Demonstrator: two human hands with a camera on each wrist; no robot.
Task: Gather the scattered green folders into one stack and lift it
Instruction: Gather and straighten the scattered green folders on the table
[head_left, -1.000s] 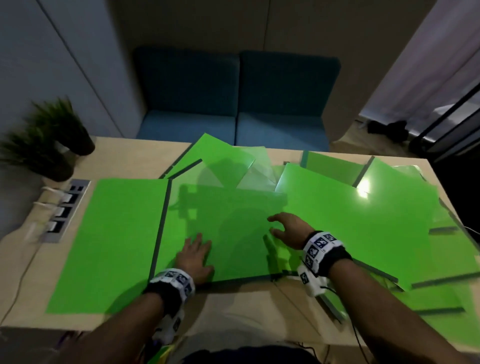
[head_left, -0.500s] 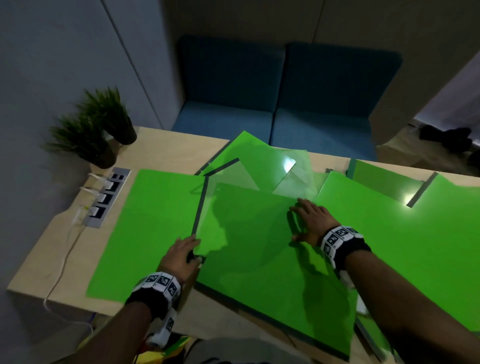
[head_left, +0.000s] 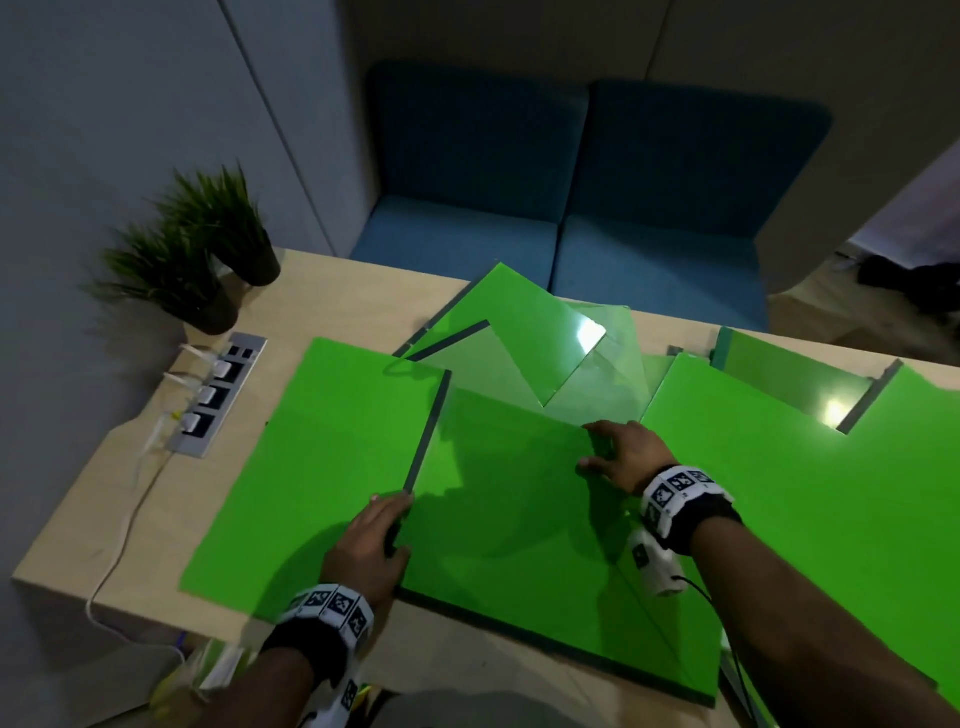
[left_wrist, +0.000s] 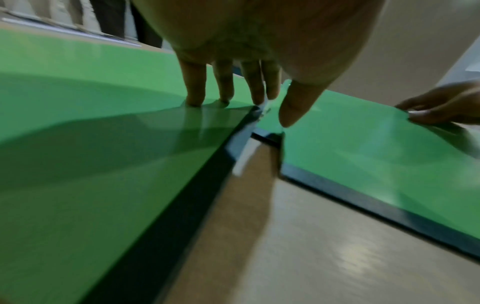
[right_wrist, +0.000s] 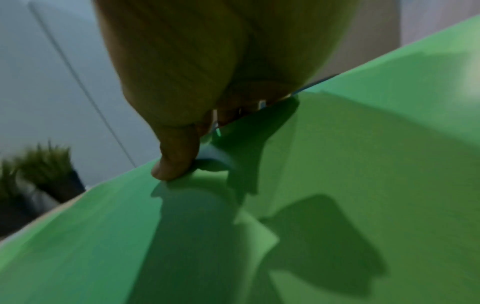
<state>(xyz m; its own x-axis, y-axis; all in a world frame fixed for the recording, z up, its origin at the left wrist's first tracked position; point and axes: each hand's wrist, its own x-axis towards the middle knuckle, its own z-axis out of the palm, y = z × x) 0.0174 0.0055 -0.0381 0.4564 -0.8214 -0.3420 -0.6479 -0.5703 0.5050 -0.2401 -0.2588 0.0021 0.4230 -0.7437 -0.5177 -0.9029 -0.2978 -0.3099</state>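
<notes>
On the pale wooden table (head_left: 156, 467), flat bright-green plastic folders with dark spine edges lie overlapping; the head view shows the whole spread, from the left folder (head_left: 322, 467) by the metal socket strip (head_left: 218, 395) to the far folders (head_left: 519, 322) near the blue sofa (head_left: 571, 208). The left hand (head_left: 371, 545) rests at the seam between the left folder and the centre folder (head_left: 509, 519). Only the left wrist view shows how: four straight, slightly spread fingers (left_wrist: 194, 86) press their tips on the left folder (left_wrist: 78, 164), the thumb above the centre folder's corner (left_wrist: 363, 148), with bare table (left_wrist: 311, 246) between the spines. The right hand (head_left: 623, 457) is at the centre folder's far right edge. The right wrist view shows its thumb (right_wrist: 176, 156) pressed on top of the sheet (right_wrist: 130, 236) and the fingers curled behind the edge, pinching it; two dark potted grass plants (head_left: 197, 260) stand at the table's left corner.
</notes>
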